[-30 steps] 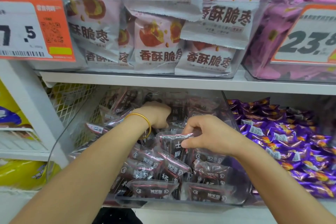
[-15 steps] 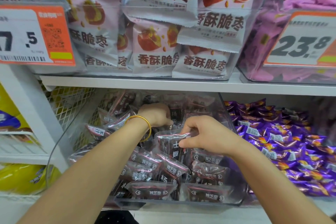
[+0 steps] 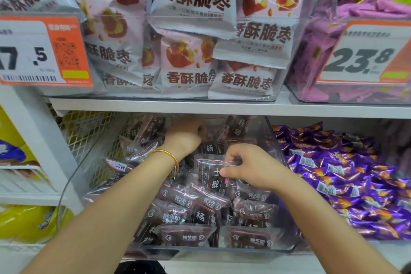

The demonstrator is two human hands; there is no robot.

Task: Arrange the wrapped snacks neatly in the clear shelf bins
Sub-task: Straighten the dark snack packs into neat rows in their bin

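The dark snack packet (image 3: 211,176) is probably light, crinkly and slippery (best taken by its sealed top edge). The right hand (image 3: 249,167) pinches it there, upright amid the clear bin (image 3: 222,251)'s pile. It is glossy maroon film with white characters. The left hand (image 3: 184,135) curls further back, its grip hidden.
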